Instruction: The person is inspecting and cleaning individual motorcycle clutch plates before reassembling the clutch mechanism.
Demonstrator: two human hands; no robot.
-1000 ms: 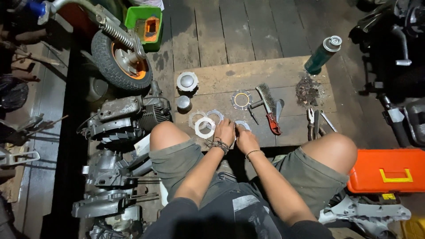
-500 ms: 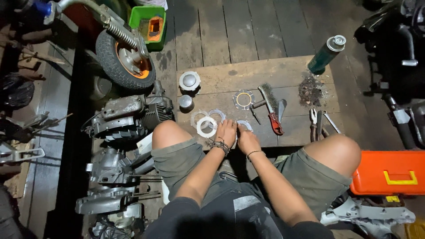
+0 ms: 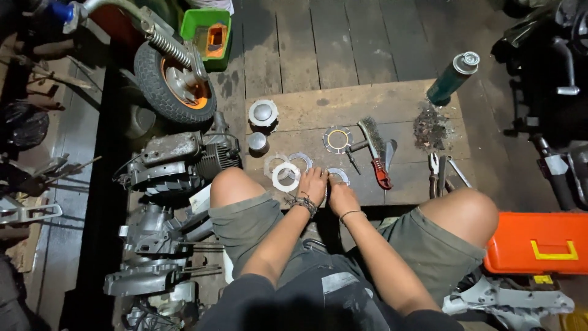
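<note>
Metal ring plate (image 3: pixel 339 176), thin, grey and round, lies on the low wooden desk (image 3: pixel 367 104) right at the person's fingertips, mostly covered by the two hands. The left hand (image 3: pixel 312 186) and the right hand (image 3: pixel 341 197) sit side by side, touching, with the fingers curled down onto the plate; whether they actually pinch it or only press on it cannot be told from above. A dark beaded bracelet circles the left wrist and a thin band the right.

Just left of the hands lies a white flat ring (image 3: pixel 286 176), overlapping two more grey ring plates (image 3: pixel 300 161). Farther up the desk are a round disc with orange-tinted notches (image 3: pixel 337 139), a wire brush with a red handle (image 3: pixel 375 153), a domed silver cap (image 3: pixel 263 113) and a small grey cylinder (image 3: pixel 257 142). Pliers (image 3: pixel 438 173) rest near the right knee, beside a heap of dark debris (image 3: pixel 430 127). A green spray can (image 3: pixel 452 78) stands at the desk's far right corner. An orange toolbox (image 3: pixel 539 243) sits on the floor by the right leg; a small wheel with an orange hub (image 3: pixel 174 83) and grey engine casings (image 3: pixel 177 162) crowd the left side.
</note>
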